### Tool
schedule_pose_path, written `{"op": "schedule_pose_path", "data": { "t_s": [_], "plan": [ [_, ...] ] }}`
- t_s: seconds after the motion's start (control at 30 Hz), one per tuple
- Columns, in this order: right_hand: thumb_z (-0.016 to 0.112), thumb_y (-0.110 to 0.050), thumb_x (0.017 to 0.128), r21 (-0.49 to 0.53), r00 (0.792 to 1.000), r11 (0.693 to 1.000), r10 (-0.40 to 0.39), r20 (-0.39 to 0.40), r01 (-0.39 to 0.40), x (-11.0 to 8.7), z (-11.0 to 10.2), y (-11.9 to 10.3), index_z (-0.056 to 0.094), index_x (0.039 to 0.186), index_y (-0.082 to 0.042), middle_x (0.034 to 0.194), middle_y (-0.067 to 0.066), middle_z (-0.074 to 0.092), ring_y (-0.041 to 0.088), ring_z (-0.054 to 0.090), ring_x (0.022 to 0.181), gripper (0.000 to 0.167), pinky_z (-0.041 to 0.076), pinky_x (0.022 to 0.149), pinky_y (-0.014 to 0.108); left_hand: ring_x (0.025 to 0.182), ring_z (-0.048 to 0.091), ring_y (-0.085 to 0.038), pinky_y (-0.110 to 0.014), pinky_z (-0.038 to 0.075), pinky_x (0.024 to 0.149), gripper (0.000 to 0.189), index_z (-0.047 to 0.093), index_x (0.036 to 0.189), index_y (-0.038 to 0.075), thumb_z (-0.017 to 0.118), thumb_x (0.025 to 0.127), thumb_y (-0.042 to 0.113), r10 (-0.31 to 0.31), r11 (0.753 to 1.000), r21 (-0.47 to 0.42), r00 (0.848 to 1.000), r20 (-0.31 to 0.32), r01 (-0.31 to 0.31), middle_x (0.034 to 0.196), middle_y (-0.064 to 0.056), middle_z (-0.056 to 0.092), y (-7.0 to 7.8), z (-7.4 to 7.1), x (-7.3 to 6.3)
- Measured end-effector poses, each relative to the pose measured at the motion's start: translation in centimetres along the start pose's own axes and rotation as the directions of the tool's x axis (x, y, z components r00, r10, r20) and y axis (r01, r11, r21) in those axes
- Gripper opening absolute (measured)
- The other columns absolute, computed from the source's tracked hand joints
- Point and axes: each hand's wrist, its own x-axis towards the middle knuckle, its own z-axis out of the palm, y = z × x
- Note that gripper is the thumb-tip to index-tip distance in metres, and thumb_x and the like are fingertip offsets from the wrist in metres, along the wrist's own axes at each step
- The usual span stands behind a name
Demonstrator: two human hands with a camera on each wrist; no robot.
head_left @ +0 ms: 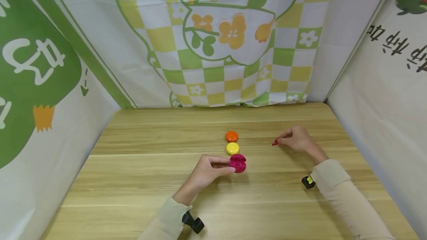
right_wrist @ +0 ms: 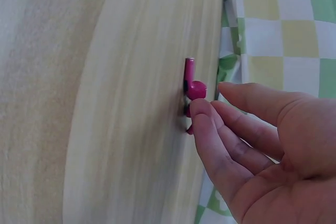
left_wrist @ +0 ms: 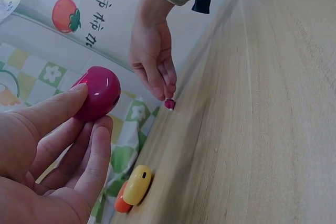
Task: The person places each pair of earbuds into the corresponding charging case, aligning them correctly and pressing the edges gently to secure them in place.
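My left hand (head_left: 208, 169) holds a magenta earbud case (head_left: 238, 163) up above the table, thumb on one side and fingers on the other. Its lid stands raised, and in the left wrist view the case's glossy back (left_wrist: 102, 94) shows. Over to the right, low by the tabletop, my right hand (head_left: 298, 139) has a magenta earbud (right_wrist: 194, 83) at its thumb and fingertips. The earbud's stem sticks out past them. More magenta, perhaps a second earbud (right_wrist: 189, 128), shows beneath the fingers, mostly hidden.
An orange rounded case (head_left: 231, 136) and a yellow rounded case (head_left: 232, 148) lie together on the wooden table (head_left: 150, 180), just beyond the left hand. A checkered curtain (head_left: 213, 77) hangs along the table's back edge, with printed cloth walls at both sides.
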Motion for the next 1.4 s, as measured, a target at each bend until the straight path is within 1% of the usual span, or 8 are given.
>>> {"op": "schedule_pose_path", "data": {
  "t_s": [0.23,0.5,0.73,0.87,1.07,1.2,1.33,1.4],
  "plan": [
    [0.073,-0.01,0.097,-0.006,1.0,1.0,0.019,0.012,-0.018,0.5,0.3,0.5,0.08,0.104,0.005,0.094,0.016,0.081,0.013,0.071,0.077,0.018,0.055,0.062,0.021,0.093,0.078,-0.011,-0.023,0.064,0.084,0.029,0.08,0.116,0.001,0.086,0.09,0.012,-0.004,1.0,-0.001,1.0,0.006,0.004,0.117,-0.017,0.08,0.1,0.0,0.0],
    [0.073,-0.013,0.097,-0.058,0.999,0.998,0.023,0.027,-0.022,1.1,0.4,0.3,0.081,0.103,0.003,0.085,0.011,0.079,0.011,0.066,0.07,0.018,0.049,0.058,0.021,0.095,0.078,-0.013,-0.026,0.065,0.086,0.031,0.079,0.118,0.001,0.086,0.09,0.013,-0.012,1.0,0.012,1.0,0.012,0.012,0.119,-0.017,0.079,0.1,0.2,-0.1],
    [0.078,-0.016,0.094,-0.114,0.998,0.993,0.027,0.062,-0.02,1.4,0.4,-0.3,0.082,0.101,0.002,0.084,0.009,0.079,0.01,0.062,0.072,0.019,0.05,0.064,0.025,0.096,0.078,-0.013,-0.025,0.065,0.086,0.032,0.079,0.119,-0.001,0.085,0.09,0.012,0.0,1.0,0.008,1.0,0.021,0.0,0.119,-0.019,0.079,0.1,0.2,-0.1],
    [0.079,-0.016,0.094,-0.121,0.997,0.992,0.031,0.074,-0.022,1.6,0.4,-0.4,0.082,0.099,0.0,0.083,0.007,0.079,0.009,0.06,0.072,0.017,0.049,0.063,0.024,0.096,0.078,-0.013,-0.025,0.065,0.086,0.032,0.079,0.119,-0.001,0.085,0.09,0.012,0.001,1.0,0.008,1.0,0.024,-0.001,0.119,-0.019,0.079,0.1,0.2,-0.1],
    [0.077,-0.015,0.095,-0.113,0.996,0.993,0.031,0.08,-0.021,1.5,0.4,-0.7,0.082,0.099,-0.001,0.078,0.007,0.076,0.009,0.057,0.07,0.016,0.047,0.062,0.024,0.096,0.078,-0.013,-0.025,0.065,0.086,0.031,0.08,0.118,0.002,0.086,0.089,0.012,-0.019,1.0,0.005,1.0,0.021,0.019,0.119,-0.017,0.079,0.1,0.1,-0.1],
    [0.076,-0.015,0.095,-0.128,0.997,0.992,0.013,0.076,-0.003,1.5,0.3,-0.8,0.082,0.101,0.0,0.081,0.007,0.078,0.008,0.059,0.071,0.017,0.048,0.064,0.024,0.096,0.078,-0.014,-0.026,0.065,0.086,0.031,0.08,0.118,0.003,0.086,0.09,0.013,-0.02,1.0,0.005,1.0,0.02,0.02,0.119,-0.016,0.079,0.2,0.1,-0.2],
    [0.077,-0.015,0.095,-0.153,0.998,0.988,-0.017,0.065,0.027,1.6,0.2,-0.9,0.083,0.1,-0.001,0.089,0.009,0.081,0.009,0.064,0.077,0.016,0.051,0.07,0.025,0.096,0.078,-0.014,-0.027,0.065,0.086,0.031,0.08,0.118,0.003,0.086,0.09,0.013,-0.02,1.0,0.009,1.0,0.018,0.019,0.119,-0.017,0.079,0.3,0.1,-0.2],
    [0.077,-0.015,0.094,-0.144,0.998,0.989,-0.031,0.061,0.039,1.6,0.1,-0.9,0.083,0.099,0.0,0.091,0.012,0.082,0.01,0.068,0.078,0.017,0.053,0.071,0.024,0.097,0.078,-0.014,-0.027,0.065,0.087,0.031,0.08,0.118,0.003,0.085,0.09,0.013,-0.02,1.0,0.007,1.0,0.018,0.02,0.12,-0.017,0.079,0.3,0.1,-0.2]
  ]
}}
